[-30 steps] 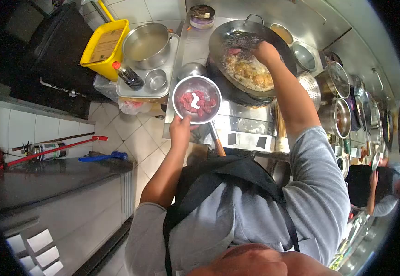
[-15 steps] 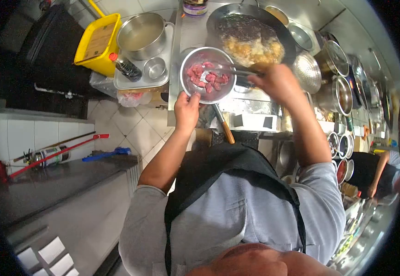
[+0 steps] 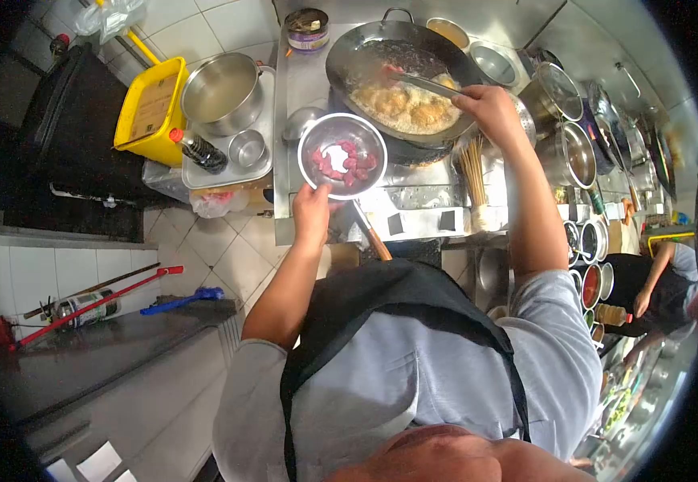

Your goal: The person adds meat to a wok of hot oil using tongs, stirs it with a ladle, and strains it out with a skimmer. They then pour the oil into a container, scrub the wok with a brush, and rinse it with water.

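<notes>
My left hand (image 3: 311, 215) grips the rim of a metal bowl (image 3: 374, 145), thumb over the edge. Several pieces of raw red meat (image 3: 357, 166) lie in it. Closed around metal tongs (image 3: 427, 83), my right hand (image 3: 489, 112) is above the right side of a black wok (image 3: 344, 50). The tongs' tips reach over the wok, with a blurred reddish piece at them. Golden pieces (image 3: 389, 100) bubble in the dark oil below. A wooden-ended handle (image 3: 376, 243) sticks out from under the bowl toward my apron.
At left, a tray (image 3: 256, 170) carries a large pot (image 3: 232, 79), a small metal cup (image 3: 247, 149) and a red-capped bottle (image 3: 203, 153). Skewers (image 3: 473, 173) stand right of the wok, near a perforated strainer (image 3: 525, 119). Another person's arm (image 3: 655, 281) shows at far right.
My right hand and the tongs have moved from the bowl up over the wok. The bowl remains in my left hand. The camera view has shifted, showing more of the wok.
</notes>
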`<action>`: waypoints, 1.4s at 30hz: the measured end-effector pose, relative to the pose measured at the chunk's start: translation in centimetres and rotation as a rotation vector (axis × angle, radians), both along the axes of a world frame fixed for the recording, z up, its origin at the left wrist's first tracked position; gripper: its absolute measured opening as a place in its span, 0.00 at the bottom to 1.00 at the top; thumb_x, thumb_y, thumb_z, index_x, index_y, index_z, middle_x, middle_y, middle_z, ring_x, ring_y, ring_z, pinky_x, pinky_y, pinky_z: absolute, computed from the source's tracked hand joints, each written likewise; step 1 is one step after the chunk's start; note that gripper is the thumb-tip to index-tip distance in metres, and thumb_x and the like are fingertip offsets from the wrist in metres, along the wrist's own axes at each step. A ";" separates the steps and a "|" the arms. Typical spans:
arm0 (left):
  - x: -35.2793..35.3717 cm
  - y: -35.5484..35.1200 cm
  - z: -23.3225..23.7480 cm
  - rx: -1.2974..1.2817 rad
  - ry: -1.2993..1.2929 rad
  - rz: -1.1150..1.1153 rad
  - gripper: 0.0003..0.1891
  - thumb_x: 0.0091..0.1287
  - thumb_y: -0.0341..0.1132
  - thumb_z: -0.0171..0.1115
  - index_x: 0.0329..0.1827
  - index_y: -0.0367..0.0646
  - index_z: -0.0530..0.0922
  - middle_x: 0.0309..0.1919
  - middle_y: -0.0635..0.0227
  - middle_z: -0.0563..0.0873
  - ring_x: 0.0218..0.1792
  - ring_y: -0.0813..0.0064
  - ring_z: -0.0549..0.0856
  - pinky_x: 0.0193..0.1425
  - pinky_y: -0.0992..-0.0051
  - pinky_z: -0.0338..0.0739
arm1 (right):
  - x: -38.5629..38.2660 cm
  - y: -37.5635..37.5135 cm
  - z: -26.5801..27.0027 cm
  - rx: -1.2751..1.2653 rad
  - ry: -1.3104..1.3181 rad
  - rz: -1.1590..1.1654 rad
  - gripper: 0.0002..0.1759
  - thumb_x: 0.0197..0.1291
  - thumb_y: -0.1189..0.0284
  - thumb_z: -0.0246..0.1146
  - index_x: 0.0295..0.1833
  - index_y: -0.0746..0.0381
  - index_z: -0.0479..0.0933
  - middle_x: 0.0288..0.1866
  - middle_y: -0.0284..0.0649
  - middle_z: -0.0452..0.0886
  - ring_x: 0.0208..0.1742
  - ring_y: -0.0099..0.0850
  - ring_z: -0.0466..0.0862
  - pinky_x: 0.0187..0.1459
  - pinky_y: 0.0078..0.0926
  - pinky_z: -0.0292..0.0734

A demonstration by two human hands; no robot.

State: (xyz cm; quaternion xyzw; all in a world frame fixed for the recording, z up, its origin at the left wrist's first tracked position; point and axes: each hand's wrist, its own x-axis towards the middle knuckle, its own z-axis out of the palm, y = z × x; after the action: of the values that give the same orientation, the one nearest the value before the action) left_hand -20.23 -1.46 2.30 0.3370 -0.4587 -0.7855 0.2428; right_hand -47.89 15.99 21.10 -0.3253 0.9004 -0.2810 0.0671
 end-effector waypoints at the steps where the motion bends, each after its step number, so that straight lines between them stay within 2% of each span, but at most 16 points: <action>1: 0.1 0.2 0.0 -0.002 0.003 0.004 0.11 0.71 0.28 0.53 0.53 0.34 0.74 0.45 0.58 0.84 0.41 0.67 0.87 0.43 0.66 0.88 | -2.5 -0.3 -1.4 -0.002 0.003 0.004 0.23 0.56 0.57 0.68 0.48 0.64 0.85 0.38 0.51 0.87 0.40 0.44 0.88 0.47 0.36 0.80; 4: 0.7 0.5 -0.2 -0.007 -0.035 0.060 0.13 0.71 0.28 0.53 0.56 0.33 0.73 0.48 0.57 0.83 0.43 0.66 0.87 0.43 0.66 0.88 | -6.9 -2.2 -5.5 0.147 0.041 0.003 0.22 0.55 0.57 0.67 0.46 0.64 0.85 0.42 0.52 0.87 0.44 0.47 0.87 0.49 0.38 0.80; 6: 1.2 0.7 -0.7 -0.009 -0.029 0.103 0.13 0.70 0.29 0.55 0.54 0.32 0.74 0.46 0.57 0.83 0.42 0.68 0.87 0.40 0.67 0.89 | -7.5 -3.9 -7.3 0.436 0.064 -0.102 0.20 0.57 0.59 0.63 0.46 0.63 0.86 0.46 0.53 0.86 0.48 0.49 0.86 0.52 0.40 0.80; 9: 1.9 0.7 -0.5 -0.002 -0.061 0.140 0.13 0.70 0.28 0.56 0.54 0.31 0.75 0.46 0.57 0.83 0.42 0.69 0.87 0.38 0.69 0.89 | -8.7 -4.2 -11.0 0.448 0.165 -0.247 0.18 0.60 0.63 0.58 0.46 0.63 0.85 0.47 0.55 0.85 0.51 0.50 0.85 0.55 0.41 0.80; 13: 2.6 0.5 0.4 -0.012 -0.054 0.137 0.14 0.71 0.27 0.53 0.58 0.32 0.74 0.48 0.58 0.83 0.43 0.70 0.86 0.39 0.70 0.89 | -6.0 -2.5 -6.7 0.416 0.401 -0.136 0.19 0.64 0.61 0.57 0.48 0.63 0.84 0.45 0.55 0.86 0.48 0.51 0.86 0.53 0.44 0.80; 16: 2.3 0.2 1.0 -0.072 -0.055 0.125 0.11 0.71 0.29 0.55 0.52 0.32 0.76 0.43 0.60 0.85 0.39 0.71 0.87 0.40 0.70 0.88 | 1.3 -1.2 0.7 0.222 0.357 -0.072 0.21 0.63 0.57 0.61 0.49 0.63 0.84 0.43 0.54 0.86 0.45 0.51 0.86 0.50 0.44 0.80; 18: 2.2 0.0 1.6 -0.126 -0.077 0.089 0.11 0.71 0.30 0.56 0.53 0.34 0.76 0.43 0.61 0.85 0.39 0.72 0.86 0.40 0.71 0.87 | 4.6 -0.3 2.9 0.105 0.095 0.072 0.22 0.62 0.56 0.64 0.51 0.62 0.83 0.40 0.53 0.86 0.43 0.51 0.86 0.48 0.44 0.80; 19: 2.1 -0.2 1.9 -0.180 -0.101 0.050 0.11 0.72 0.30 0.56 0.53 0.35 0.76 0.44 0.63 0.85 0.39 0.73 0.86 0.41 0.71 0.86 | 5.6 0.0 2.5 0.129 0.023 0.156 0.21 0.61 0.57 0.64 0.53 0.60 0.83 0.38 0.53 0.86 0.42 0.52 0.85 0.47 0.45 0.80; 21: 2.0 -0.6 1.8 -0.331 -0.196 0.011 0.10 0.71 0.31 0.56 0.50 0.35 0.77 0.41 0.64 0.85 0.38 0.76 0.85 0.39 0.74 0.84 | 9.1 -0.9 2.8 0.359 0.131 0.232 0.23 0.60 0.55 0.66 0.54 0.60 0.83 0.42 0.52 0.86 0.44 0.46 0.87 0.48 0.41 0.81; 23: 1.7 -0.8 0.8 -0.504 -0.192 0.018 0.10 0.70 0.32 0.58 0.48 0.34 0.78 0.37 0.65 0.86 0.34 0.78 0.85 0.37 0.76 0.82 | 11.0 -1.8 -0.1 0.415 0.233 0.252 0.20 0.60 0.56 0.66 0.51 0.59 0.83 0.37 0.51 0.86 0.41 0.48 0.86 0.44 0.44 0.81; 26: 1.3 -0.8 -0.1 -0.608 -0.221 0.041 0.10 0.69 0.33 0.59 0.47 0.34 0.79 0.34 0.67 0.86 0.31 0.78 0.84 0.36 0.76 0.81 | 12.1 -2.3 -4.0 0.295 0.214 0.321 0.14 0.60 0.59 0.63 0.40 0.60 0.81 0.31 0.49 0.84 0.36 0.51 0.85 0.41 0.49 0.80; 30: 1.3 -0.8 1.3 -0.564 -0.270 0.021 0.11 0.68 0.33 0.59 0.47 0.34 0.80 0.33 0.67 0.86 0.29 0.78 0.83 0.34 0.76 0.80 | 12.0 -1.6 -6.4 0.138 0.251 0.335 0.14 0.60 0.60 0.63 0.39 0.59 0.82 0.31 0.50 0.84 0.35 0.51 0.84 0.40 0.48 0.80; 35: 0.2 -0.8 0.6 -0.135 -0.078 0.027 0.14 0.69 0.29 0.55 0.54 0.33 0.77 0.43 0.61 0.86 0.38 0.71 0.87 0.39 0.73 0.86 | 9.2 -0.2 -2.0 0.132 0.146 0.170 0.16 0.59 0.59 0.65 0.44 0.58 0.85 0.34 0.52 0.85 0.38 0.51 0.85 0.43 0.46 0.80; 36: -0.1 -1.1 0.0 -0.094 -0.080 0.016 0.14 0.69 0.28 0.54 0.56 0.33 0.76 0.47 0.59 0.85 0.42 0.68 0.88 0.42 0.70 0.88 | 7.7 0.0 -1.5 0.115 0.146 0.149 0.16 0.59 0.59 0.65 0.45 0.58 0.85 0.35 0.52 0.85 0.39 0.51 0.85 0.44 0.45 0.80; 39: -0.2 -0.7 -0.3 -0.084 -0.042 0.090 0.13 0.68 0.27 0.56 0.53 0.30 0.76 0.45 0.55 0.83 0.41 0.68 0.88 0.38 0.70 0.89 | 3.7 -0.7 -0.2 0.120 0.131 0.054 0.17 0.59 0.58 0.64 0.46 0.59 0.85 0.36 0.53 0.85 0.41 0.51 0.85 0.46 0.45 0.79; 42: 0.6 -0.1 -1.2 -0.059 -0.035 0.121 0.14 0.71 0.28 0.54 0.56 0.32 0.74 0.47 0.58 0.83 0.43 0.67 0.87 0.41 0.68 0.88 | -3.0 -2.0 -3.3 0.274 0.228 0.084 0.19 0.61 0.56 0.62 0.45 0.60 0.85 0.37 0.53 0.85 0.42 0.51 0.85 0.47 0.46 0.80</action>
State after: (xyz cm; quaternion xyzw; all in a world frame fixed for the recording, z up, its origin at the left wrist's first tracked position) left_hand -19.62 -1.55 1.06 0.3705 -0.4647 -0.7494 0.2918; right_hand -50.89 13.99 17.82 -0.3801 0.9177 -0.1140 0.0200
